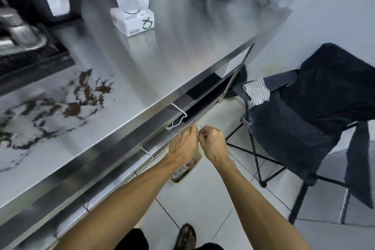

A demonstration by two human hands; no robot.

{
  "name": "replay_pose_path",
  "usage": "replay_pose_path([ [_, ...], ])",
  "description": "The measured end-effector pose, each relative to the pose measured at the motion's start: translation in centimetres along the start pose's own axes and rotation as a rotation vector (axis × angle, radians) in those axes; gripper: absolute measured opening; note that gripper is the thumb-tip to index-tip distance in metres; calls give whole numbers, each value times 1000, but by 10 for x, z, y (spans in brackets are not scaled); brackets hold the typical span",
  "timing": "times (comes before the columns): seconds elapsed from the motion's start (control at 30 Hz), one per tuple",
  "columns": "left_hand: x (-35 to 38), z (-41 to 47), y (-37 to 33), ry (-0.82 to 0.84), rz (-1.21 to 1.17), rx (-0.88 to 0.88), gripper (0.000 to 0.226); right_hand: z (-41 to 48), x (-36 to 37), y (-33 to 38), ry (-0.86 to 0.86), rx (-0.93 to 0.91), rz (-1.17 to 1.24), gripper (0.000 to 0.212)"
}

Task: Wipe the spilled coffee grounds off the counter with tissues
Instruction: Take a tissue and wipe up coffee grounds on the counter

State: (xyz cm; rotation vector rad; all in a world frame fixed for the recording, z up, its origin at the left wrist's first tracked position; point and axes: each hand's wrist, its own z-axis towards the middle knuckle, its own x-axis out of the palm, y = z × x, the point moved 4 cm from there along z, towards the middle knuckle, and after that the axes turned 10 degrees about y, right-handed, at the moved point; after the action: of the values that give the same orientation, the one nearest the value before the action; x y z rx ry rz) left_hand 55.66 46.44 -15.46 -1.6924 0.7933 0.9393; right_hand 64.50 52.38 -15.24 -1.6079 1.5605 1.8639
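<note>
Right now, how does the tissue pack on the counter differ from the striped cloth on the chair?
The tissue pack stands on the steel counter; the striped cloth lies draped on the dark chair. The tissue pack is boxy, white with black print, one tissue sticking up; the striped cloth is limp, grey-and-white. Shared: the left hand and right hand touch neither.

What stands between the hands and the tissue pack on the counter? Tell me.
Nothing visible. The left hand and right hand are below the counter front edge; only bare steel lies up to the tissue pack.
</note>
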Motion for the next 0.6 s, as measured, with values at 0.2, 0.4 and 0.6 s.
replay_pose_path([
  [0.2, -71, -30, -39, -13, -52, -3, 8, -32, -73, 49, -8, -15, 8, 12],
  [0.4, -132, -48, -59, -119, -74, -43, 11, -37, -122, 92, -50, -155, 66, 9],
  [0.6, -196, -40, -40, -280, -131, -85, 15, 2, -144, 147, -75, -306, 74, 8],
])
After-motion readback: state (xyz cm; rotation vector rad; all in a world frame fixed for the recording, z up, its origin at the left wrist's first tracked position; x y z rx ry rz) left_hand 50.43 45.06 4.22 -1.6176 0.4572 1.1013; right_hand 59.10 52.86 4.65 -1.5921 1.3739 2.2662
